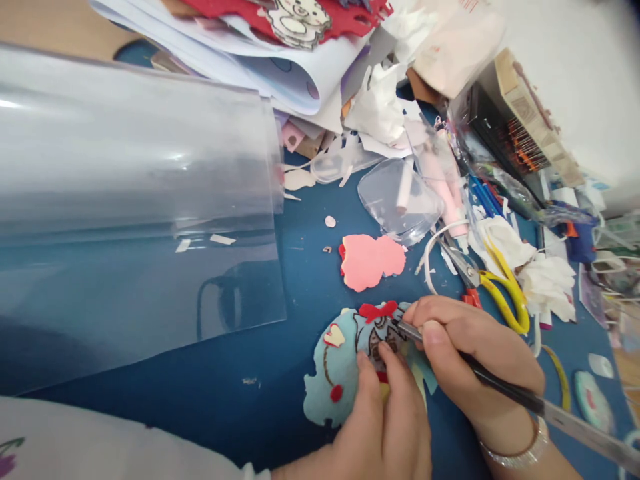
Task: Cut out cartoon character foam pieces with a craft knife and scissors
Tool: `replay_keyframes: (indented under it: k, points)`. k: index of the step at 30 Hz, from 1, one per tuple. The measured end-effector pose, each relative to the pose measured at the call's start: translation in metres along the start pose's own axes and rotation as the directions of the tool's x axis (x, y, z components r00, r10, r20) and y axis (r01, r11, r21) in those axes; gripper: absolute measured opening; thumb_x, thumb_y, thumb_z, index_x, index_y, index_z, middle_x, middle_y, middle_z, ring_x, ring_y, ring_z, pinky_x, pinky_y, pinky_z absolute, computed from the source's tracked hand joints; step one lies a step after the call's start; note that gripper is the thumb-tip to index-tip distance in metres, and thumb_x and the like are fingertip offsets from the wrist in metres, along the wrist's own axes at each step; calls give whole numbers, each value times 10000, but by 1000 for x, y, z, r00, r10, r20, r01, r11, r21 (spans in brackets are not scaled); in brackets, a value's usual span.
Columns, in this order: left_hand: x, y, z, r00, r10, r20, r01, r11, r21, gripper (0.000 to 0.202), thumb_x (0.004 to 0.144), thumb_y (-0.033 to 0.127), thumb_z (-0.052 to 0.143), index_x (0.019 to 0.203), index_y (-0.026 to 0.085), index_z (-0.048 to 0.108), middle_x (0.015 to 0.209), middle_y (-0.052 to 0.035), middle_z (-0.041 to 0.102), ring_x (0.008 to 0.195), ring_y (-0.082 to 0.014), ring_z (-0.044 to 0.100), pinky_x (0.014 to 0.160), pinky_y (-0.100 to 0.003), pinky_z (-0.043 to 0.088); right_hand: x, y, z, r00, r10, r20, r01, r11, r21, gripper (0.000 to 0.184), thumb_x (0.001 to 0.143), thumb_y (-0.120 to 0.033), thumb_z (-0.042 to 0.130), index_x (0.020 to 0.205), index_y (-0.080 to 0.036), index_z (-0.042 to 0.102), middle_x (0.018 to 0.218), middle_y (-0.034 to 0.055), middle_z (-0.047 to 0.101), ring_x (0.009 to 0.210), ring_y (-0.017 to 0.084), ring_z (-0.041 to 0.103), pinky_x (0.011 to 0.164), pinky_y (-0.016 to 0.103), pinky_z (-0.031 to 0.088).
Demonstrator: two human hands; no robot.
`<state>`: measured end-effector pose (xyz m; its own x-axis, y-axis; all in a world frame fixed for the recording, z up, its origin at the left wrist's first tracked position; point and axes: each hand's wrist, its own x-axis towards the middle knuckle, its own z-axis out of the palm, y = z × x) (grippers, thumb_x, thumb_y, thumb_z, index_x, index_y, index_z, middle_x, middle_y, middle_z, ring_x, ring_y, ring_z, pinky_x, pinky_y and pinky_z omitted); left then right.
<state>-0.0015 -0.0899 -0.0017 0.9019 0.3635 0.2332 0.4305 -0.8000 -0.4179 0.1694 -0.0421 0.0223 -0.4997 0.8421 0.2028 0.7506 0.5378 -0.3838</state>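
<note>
White sleeve point(125, 443), then left hand point(385, 423) pinning, perhaps pinching, the felt piece point(345, 367); right hand point(467, 357) grasps a slim tool point(507, 387), tip near the felt's upper edge.

No text can be read for certain. Beyond the fingers point(436, 335), at the far side of the worktop point(310, 267), pale wrapping point(460, 43) bears small reddish lettering point(469, 5), tilted and too blurred to decipher.

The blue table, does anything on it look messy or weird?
Yes, messy: crumpled white paper lies beside the yellow-handled scissors, and two white scraps are on or under the clear plastic sheet, like leftovers not tidied away.
</note>
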Motion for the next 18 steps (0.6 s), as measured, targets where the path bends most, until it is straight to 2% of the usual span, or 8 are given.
replay_keyframes:
  k: [5,8,13,18]
  points:
    - [1,-1,3,1000,4,4,-4,1000,-1,470,872,400,245,1190,158,493,1188,-56,568,1056,-178,566,845,-320,479,2,-1,-1,1000,11,-19,-11,1000,-18,274,808,-84,388,570,-217,418,537,-9,571,513,143,598,498,256,494]
    - [1,-2,2,1000,13,1,-13,1000,3,461,871,392,238,1179,169,497,1181,-53,573,1055,-177,570,840,-326,483,3,-1,-1,999,1,34,1,999,-51,271,820,-99,367,590,-208,460,548,0,594,512,143,602,492,253,493]
    - [3,-3,1,999,30,19,-30,999,20,445,872,360,228,1179,171,489,1187,-53,570,1060,-166,574,846,-305,496,3,2,1,999,-33,9,33,999,6,311,823,-86,380,540,-207,424,518,-2,567,505,128,581,502,247,499]
    - [3,-1,1,999,45,18,-45,999,17,470,875,374,211,1181,166,500,1176,-64,582,1052,-178,580,835,-321,501,5,2,-1,998,-62,30,62,998,-6,298,822,-91,382,556,-201,458,526,3,585,508,136,605,503,252,519]
